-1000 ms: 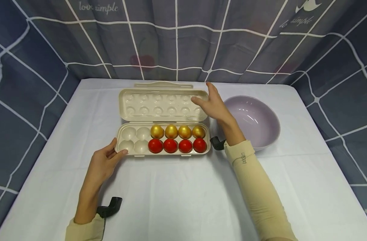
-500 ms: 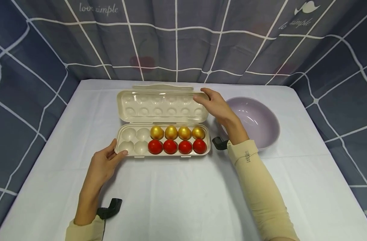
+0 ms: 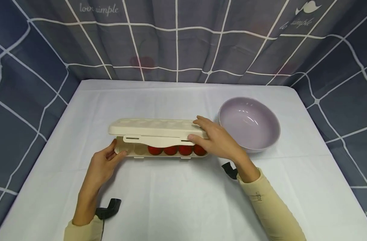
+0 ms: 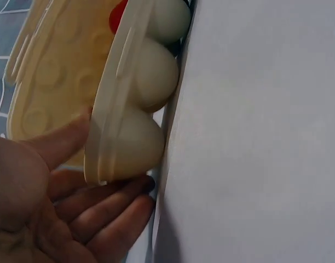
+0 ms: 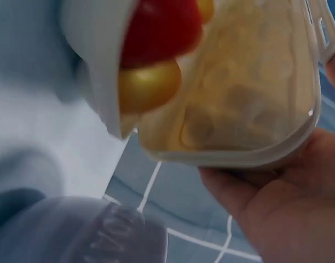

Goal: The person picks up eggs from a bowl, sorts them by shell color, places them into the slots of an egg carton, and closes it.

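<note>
A cream plastic egg box, its base (image 3: 141, 156) on the table, stands at the centre of the head view with its lid (image 3: 153, 128) tilted partway down. Under the lid's front edge shows a row of red eggs (image 3: 170, 150). A gold egg (image 5: 150, 87) appears beside them in the right wrist view; the head view hides the gold ones. My left hand (image 3: 102, 169) grips the base's left end, thumb on the rim (image 4: 91, 148) and fingers beneath. My right hand (image 3: 218, 140) holds the lid's right end, thumb at the front edge and fingers over the top.
A lavender bowl (image 3: 249, 124) stands to the right of the egg box, just behind my right hand. White cloth (image 3: 177, 201) covers the table. A grey checked curtain (image 3: 159, 43) encloses the back and both sides.
My right hand has taken the lid from lying open at the back and swung it forward over the base, covering the gold eggs. My left hand has stayed at the left end.
</note>
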Motion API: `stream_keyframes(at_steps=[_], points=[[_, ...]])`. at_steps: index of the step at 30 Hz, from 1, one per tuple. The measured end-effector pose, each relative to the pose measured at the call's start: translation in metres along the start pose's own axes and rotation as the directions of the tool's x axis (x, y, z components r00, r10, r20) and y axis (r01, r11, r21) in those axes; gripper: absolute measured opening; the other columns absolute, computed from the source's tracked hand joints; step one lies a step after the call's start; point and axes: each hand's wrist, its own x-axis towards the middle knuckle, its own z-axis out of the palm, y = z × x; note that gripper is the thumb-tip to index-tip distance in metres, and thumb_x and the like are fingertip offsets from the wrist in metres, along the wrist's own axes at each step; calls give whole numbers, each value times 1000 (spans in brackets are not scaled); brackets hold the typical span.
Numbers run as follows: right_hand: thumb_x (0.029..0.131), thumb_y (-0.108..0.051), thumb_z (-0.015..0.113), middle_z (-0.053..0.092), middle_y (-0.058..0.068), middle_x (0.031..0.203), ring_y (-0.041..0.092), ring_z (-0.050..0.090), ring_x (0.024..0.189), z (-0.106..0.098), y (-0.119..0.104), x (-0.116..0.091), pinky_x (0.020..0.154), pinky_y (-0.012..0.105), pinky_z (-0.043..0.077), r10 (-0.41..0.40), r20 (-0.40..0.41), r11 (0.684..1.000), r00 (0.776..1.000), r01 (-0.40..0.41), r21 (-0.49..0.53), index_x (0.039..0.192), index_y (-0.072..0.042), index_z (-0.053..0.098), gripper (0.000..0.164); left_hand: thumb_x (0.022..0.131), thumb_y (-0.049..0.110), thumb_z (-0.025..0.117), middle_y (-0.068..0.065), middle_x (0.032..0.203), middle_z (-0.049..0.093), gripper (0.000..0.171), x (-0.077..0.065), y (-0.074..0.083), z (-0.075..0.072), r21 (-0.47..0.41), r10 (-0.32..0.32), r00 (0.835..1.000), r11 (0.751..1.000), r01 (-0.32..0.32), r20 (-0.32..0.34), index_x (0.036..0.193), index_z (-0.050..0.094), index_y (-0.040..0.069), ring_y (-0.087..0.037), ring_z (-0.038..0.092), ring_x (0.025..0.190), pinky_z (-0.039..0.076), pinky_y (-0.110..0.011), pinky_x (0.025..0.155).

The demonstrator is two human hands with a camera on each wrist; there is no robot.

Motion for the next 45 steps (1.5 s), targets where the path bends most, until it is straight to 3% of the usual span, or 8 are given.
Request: stream_keyframes(at_steps=[6,9,13,17,20,25,29,45], points=[[95,-48,63,29,26,155,37,21,146,14,3,-15,117,50,15,-110,135,967,985,138,-214,151,-3,38,76,95,32,68,-24,136,54,67,2,-6,-1,-99,48,996,994,-40,81,145,43,-4,-35,54,123,45,-9,85],[94,-47,64,27,28,155,38,19,146,19,3,-18,117,50,14,-123,153,952,981,160,-262,153,-9,37,75,95,28,69,-20,144,48,77,2,-5,-4,-158,68,989,986,-46,135,154,28,0,-35,48,130,45,-15,92],[95,-46,64,26,28,155,40,20,146,25,0,-20,117,52,16,-130,167,935,977,177,-309,153,-12,37,73,91,30,75,-19,161,18,110,-4,5,-12,-60,51,984,997,-41,173,157,-11,12,-42,29,141,34,-44,110],[91,-43,70,31,29,153,42,26,142,30,-1,-21,115,53,21,-143,140,910,980,186,-370,150,-11,42,72,82,35,83,-12,164,-8,119,-7,23,-18,106,111,982,986,-128,153,159,-6,16,-43,4,147,15,-68,109],[86,-43,76,36,29,150,43,33,138,35,-1,-22,112,54,27,-149,106,880,983,180,-439,146,-12,47,73,78,37,86,-14,164,-6,113,1,35,-16,267,212,961,929,-255,180,159,12,10,-39,-5,148,10,-69,110],[76,-40,85,39,26,147,40,37,134,44,-2,-20,107,52,35,-151,68,852,986,165,-498,140,-16,51,76,73,37,88,-26,160,17,104,20,49,-9,542,275,912,738,-403,303,154,31,3,-50,6,145,14,-72,107],[72,-39,88,43,23,140,36,40,127,49,-5,-16,102,51,38,-151,61,824,987,160,-543,135,-18,52,75,72,35,89,-30,155,27,102,25,47,-1,613,295,884,639,-465,363,151,36,1,-59,15,138,25,-73,103],[71,-37,89,47,31,138,46,44,130,76,-11,-20,108,54,35,-166,-64,728,984,79,-681,141,-11,50,84,65,33,92,-30,140,49,89,20,27,17,671,541,810,515,-533,228,136,54,-5,-62,34,128,40,-62,99]])
